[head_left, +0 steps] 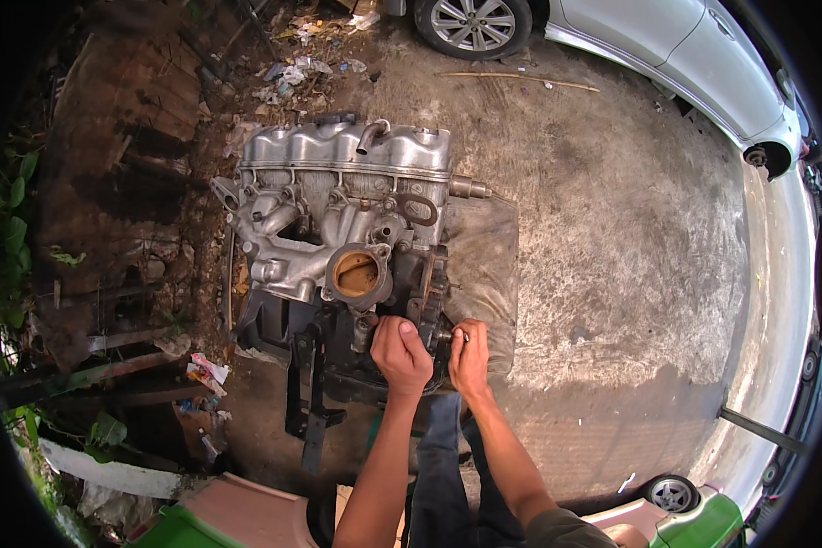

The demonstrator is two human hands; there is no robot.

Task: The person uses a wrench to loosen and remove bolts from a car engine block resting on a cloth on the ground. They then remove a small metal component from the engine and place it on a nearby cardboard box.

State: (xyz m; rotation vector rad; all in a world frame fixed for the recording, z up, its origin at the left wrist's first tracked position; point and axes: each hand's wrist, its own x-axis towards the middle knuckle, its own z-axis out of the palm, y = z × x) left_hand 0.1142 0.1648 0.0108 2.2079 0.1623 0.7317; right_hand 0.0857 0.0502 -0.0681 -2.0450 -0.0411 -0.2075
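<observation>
A car engine [338,219] with a silvery valve cover [338,148] stands in front of me. On its near side is a cast intake manifold [297,256], with a round throttle opening [356,274] facing up. My left hand [402,354] is closed low on the engine's near side, just below that opening; what its fingers hold is hidden. Beside it, my right hand [468,361] pinches at the engine's lower right corner. A small dark metal end shows at its fingertips, too small to name. Dark metal brackets [312,379] hang left of my hands.
The engine rests on a flattened grey sheet [484,274] over stained concrete. Litter [292,78] and rusty scrap [128,183] lie along the left. A silver car [648,41] stands at the far right; a green and pink vehicle [712,521] is behind me. A thin stick [521,80] lies beyond.
</observation>
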